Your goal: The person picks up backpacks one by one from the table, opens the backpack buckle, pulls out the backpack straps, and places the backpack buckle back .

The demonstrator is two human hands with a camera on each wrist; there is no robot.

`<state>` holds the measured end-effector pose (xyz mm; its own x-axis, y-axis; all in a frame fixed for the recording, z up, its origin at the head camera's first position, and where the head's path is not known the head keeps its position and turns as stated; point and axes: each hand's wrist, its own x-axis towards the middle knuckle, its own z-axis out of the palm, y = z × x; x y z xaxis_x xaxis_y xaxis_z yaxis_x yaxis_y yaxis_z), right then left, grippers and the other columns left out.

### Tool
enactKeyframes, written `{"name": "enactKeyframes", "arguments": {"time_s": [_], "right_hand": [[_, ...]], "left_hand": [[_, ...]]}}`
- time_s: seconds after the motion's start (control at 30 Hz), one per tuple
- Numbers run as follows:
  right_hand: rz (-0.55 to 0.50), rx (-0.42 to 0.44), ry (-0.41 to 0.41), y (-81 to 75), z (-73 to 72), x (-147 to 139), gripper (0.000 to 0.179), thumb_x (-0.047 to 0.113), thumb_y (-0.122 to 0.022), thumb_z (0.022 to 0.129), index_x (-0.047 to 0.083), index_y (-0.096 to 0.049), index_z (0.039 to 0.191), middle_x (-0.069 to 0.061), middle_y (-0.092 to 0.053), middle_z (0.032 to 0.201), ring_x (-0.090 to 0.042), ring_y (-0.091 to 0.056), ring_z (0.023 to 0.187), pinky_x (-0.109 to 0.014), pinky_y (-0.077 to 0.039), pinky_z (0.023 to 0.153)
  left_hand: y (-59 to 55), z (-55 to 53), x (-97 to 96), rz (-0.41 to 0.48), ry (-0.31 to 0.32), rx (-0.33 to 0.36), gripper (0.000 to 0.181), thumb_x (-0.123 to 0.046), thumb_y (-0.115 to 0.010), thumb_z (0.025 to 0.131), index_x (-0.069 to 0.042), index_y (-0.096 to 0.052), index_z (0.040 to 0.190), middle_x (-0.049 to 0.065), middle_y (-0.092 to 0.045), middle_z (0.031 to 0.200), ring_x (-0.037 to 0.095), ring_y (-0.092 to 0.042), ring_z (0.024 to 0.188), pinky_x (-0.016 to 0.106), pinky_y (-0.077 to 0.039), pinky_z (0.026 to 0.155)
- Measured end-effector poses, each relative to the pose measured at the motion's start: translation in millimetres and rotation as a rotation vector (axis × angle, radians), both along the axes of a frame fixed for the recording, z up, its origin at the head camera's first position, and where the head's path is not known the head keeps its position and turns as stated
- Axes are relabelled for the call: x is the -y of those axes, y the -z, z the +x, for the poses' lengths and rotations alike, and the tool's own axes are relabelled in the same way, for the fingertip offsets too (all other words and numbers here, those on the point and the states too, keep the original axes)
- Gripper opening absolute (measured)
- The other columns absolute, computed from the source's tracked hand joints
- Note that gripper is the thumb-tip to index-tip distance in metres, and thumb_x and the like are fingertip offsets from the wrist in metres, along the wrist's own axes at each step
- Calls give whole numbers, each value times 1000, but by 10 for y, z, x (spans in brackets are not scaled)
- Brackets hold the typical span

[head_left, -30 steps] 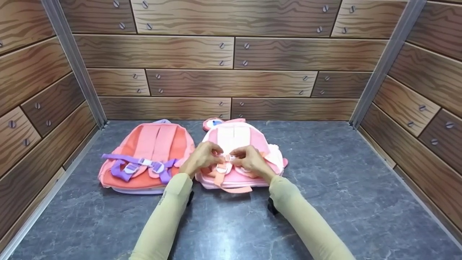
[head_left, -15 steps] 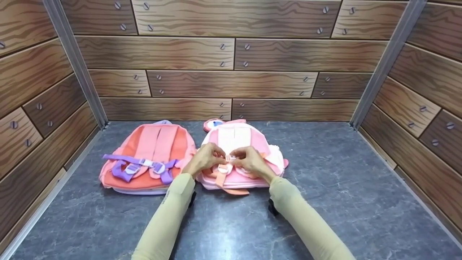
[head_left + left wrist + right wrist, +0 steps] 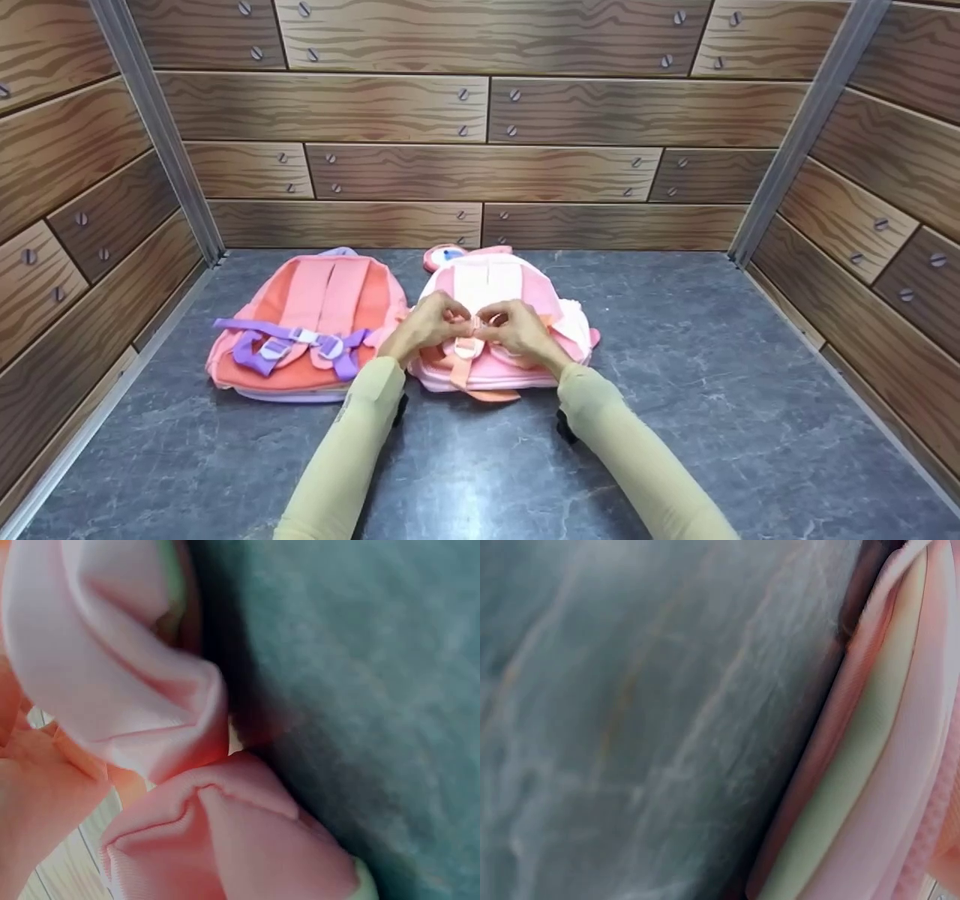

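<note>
A pink and white backpack (image 3: 538, 283) lies with its shoulder-strap side up. Over its lower back, my left hand (image 3: 431, 326) and right hand (image 3: 519, 330) meet, thumb and fingertips pinching the two sides of a small light buckle (image 3: 475, 324). Fingers hide most of the buckle. Below it, a pale strap adjuster (image 3: 465, 348) carries an orange strap (image 3: 460, 373) whose loose end hangs over the bag's front edge. In the left wrist view, part of the left hand (image 3: 45, 799) shows beside folded pink cloth. The right wrist view shows mainly the bag's edge (image 3: 870, 742).
To the left lies a coral backpack (image 3: 300, 285), its purple straps (image 3: 259, 330) joined by a buckle (image 3: 306, 337). A plush piece with an eye (image 3: 444, 257) sticks out behind the pink bag. Wood-patterned walls (image 3: 480, 112) enclose the dark marbled tabletop (image 3: 667, 360).
Both hands' fingertips have drawn slightly closer together over the buckle. The loose orange strap end has shifted a little and flattened at the front. The coral backpack stays put.
</note>
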<state>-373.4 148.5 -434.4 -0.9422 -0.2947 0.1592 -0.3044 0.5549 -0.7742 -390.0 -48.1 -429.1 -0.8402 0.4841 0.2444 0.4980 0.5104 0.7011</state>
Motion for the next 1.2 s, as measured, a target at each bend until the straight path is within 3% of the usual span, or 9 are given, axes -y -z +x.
{"name": "enactKeyframes", "arguments": {"time_s": [0.1, 0.27, 0.47, 0.67, 0.83, 1.2], "right_hand": [[-55, 7, -4, 20, -20, -14, 19, 14, -78, 83, 13, -76, 102, -2, -67, 89, -8, -58, 74, -20, -47, 61], [-217, 112, -6, 36, -31, -40, 25, 10, -77, 83, 8, -74, 108, -5, -66, 90, -10, -59, 71, -20, -49, 59], [-324, 182, -36, 40, -34, -70, 30, 8, -75, 84, 3, -71, 113, -5, -65, 86, -10, -58, 65, -20, -49, 55], [-343, 193, -15, 43, -33, -73, 32, 8, -76, 83, 3, -70, 115, -4, -68, 91, -9, -59, 71, -19, -48, 60], [-346, 199, 19, 33, -28, -81, 33, 8, -76, 84, 5, -70, 116, -8, -70, 104, -11, -60, 83, -21, -49, 68], [-389, 233, 20, 43, -42, -75, 33, 6, -75, 84, 5, -71, 116, -6, -71, 103, -8, -61, 75, -20, -49, 61]], "left_hand": [[-27, -12, 7, -1, -9, 13, 17, -14, -77, 84, -4, -77, 97, 7, -67, 82, 8, -51, 66, 19, -41, 56], [-55, -18, 16, 38, -44, 38, 13, -16, -77, 84, -6, -77, 92, 3, -67, 81, 10, -53, 72, 22, -43, 64], [-82, 0, 12, 128, -86, 148, 11, -10, -70, 88, -1, -76, 90, -1, -66, 75, 10, -52, 71, 21, -41, 65], [-82, 6, -22, 226, -93, 237, 12, -1, -64, 88, 7, -73, 92, -2, -59, 71, 9, -50, 67, 19, -40, 59], [-87, 6, -75, 260, -121, 255, 11, 0, -64, 87, 6, -73, 92, -1, -60, 73, 10, -51, 68, 19, -41, 59], [-74, 10, -148, 280, -140, 286, 12, 0, -65, 85, 6, -72, 94, -3, -60, 74, 9, -51, 72, 18, -42, 64]]}}
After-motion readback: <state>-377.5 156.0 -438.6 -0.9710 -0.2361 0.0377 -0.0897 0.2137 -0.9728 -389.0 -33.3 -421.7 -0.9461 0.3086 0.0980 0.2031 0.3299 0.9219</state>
